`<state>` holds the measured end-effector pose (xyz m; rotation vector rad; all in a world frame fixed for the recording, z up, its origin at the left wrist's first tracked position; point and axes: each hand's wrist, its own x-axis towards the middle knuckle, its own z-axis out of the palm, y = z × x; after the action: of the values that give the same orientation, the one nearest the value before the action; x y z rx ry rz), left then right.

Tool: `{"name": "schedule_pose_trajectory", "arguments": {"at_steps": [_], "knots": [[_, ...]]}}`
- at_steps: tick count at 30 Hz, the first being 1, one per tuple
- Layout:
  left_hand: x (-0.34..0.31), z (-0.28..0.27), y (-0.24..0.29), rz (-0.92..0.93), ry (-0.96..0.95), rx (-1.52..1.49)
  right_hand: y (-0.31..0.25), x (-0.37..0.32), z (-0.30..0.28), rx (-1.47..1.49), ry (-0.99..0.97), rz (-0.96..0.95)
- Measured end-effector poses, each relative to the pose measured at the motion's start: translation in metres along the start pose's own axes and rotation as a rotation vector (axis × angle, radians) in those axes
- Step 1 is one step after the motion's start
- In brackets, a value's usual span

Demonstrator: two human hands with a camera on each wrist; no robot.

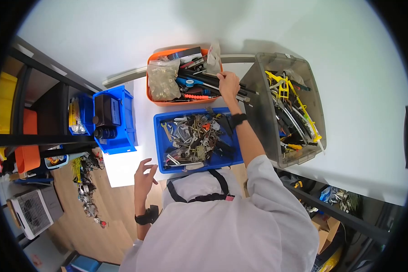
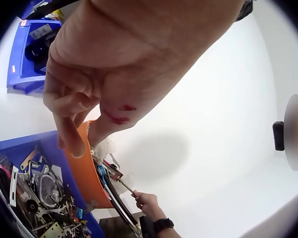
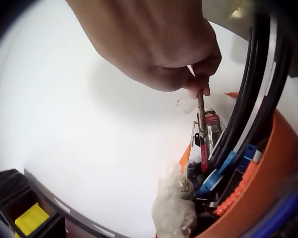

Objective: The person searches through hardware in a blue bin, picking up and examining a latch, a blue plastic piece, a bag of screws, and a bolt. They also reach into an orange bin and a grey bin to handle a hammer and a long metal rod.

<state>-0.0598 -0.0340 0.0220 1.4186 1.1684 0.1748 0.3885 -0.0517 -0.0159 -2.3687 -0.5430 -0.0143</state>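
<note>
My right hand [image 1: 229, 84] reaches into the orange bin [image 1: 186, 104] at the back of the white table. In the right wrist view its fingertips [image 3: 201, 82] pinch the metal shaft of a slim red-handled tool [image 3: 202, 129] that points down among black tubes [image 3: 248, 99] and other tools. A clear bag of small hardware [image 3: 176, 208] lies at the bin's left end. My left hand [image 1: 145, 177] hovers off the table's front edge, left of the blue tray [image 1: 157, 145]. Its fingers [image 2: 72, 106] are loosely curled and hold nothing.
The blue tray is filled with loose metal parts. A grey see-through crate [image 1: 258, 109] of long tools stands at the right. A small blue bin [image 1: 122, 131] with black items sits at the left, beside dark shelving [image 1: 41, 113]. More parts lie on the wooden floor [image 1: 88, 190].
</note>
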Motion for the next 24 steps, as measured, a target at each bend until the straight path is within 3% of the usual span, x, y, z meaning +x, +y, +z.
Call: {"name": "schedule_pose_trajectory", "arguments": {"at_steps": [4,10,16,19,24], "knots": [[0.001,-0.005,0.000,-0.013,0.001,-0.010,-0.009,0.026,0.027,0.020,0.020,0.238],[0.004,-0.012,-0.011,-0.048,0.025,-0.029,-0.020,0.041,0.055,0.134,0.005,0.268],[0.008,-0.019,-0.013,-0.045,0.043,-0.047,0.000,0.059,0.094,0.176,-0.058,0.129],[0.009,-0.021,-0.014,-0.061,0.056,-0.030,0.012,0.065,0.111,0.001,-0.054,-0.151],[0.010,-0.021,-0.015,-0.050,0.060,-0.014,-0.008,0.064,0.107,0.090,-0.207,-0.058]]}}
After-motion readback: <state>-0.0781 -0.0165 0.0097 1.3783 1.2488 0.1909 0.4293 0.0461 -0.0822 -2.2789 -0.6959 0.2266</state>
